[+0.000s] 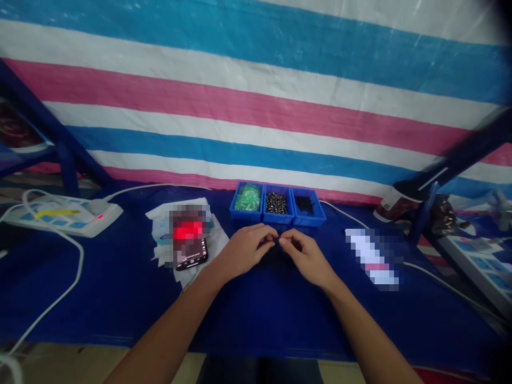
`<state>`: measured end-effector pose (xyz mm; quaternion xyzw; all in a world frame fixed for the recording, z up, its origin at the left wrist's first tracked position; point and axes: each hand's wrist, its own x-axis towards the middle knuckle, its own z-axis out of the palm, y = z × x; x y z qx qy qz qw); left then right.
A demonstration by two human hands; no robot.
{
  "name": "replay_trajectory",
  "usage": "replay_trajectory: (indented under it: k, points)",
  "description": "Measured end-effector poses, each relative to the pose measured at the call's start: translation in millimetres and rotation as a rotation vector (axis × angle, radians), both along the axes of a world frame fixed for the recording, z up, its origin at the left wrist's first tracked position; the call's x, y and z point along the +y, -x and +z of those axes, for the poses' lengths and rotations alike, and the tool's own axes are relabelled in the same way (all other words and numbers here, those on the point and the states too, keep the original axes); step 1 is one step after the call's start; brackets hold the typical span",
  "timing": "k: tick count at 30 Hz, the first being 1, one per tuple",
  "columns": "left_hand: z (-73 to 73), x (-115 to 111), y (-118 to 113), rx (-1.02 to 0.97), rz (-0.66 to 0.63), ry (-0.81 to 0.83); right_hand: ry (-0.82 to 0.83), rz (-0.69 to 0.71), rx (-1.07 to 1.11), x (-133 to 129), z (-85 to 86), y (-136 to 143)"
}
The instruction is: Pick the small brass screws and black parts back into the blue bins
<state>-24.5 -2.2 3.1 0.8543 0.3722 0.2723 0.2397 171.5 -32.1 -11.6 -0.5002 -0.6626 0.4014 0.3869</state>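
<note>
My left hand (251, 246) and my right hand (306, 256) meet fingertip to fingertip above the blue table, each in a pinch. Whatever sits between the fingertips is dark and too small to name. Just beyond them stand three small blue bins side by side. The left bin (245, 215) holds clear green pieces (248, 197). Small shiny metal-and-dark parts (276, 203) fill the middle bin (277, 218). In the right bin (310, 220) lie black thin pieces (304, 204).
A lit phone (192, 258) rests on white plastic wrapping (218, 234) at left. Another bright, blurred-out device (372, 258) lies at right. Power strips (102, 218) with white cables flank both sides. A dark cup (394, 202) stands at back right, before a striped sheet (256, 122).
</note>
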Motion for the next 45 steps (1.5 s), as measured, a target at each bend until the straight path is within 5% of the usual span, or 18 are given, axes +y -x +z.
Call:
replay_trajectory:
  k: [8,21,28,34,45]
  points:
    - [2.3,-2.9,-3.6,-0.095,0.036,-0.013,0.024,0.027,-0.022,0.3,-1.7,-1.7]
    - [6.3,-5.8,-6.9,-0.164,0.053,-0.018,0.208,0.056,0.238,4.4,-4.6,-1.8]
    - [8.0,-7.2,-7.8,-0.208,-0.017,-0.043,0.258,0.13,0.298,3.3,-6.2,2.3]
    - [2.6,-4.6,-5.9,-0.141,0.065,-0.061,0.129,-0.016,0.238,2.2,-1.8,1.7]
    - [0.9,-4.1,-4.3,-0.082,-0.036,-0.121,-0.085,-0.038,-0.013,-4.4,3.5,5.4]
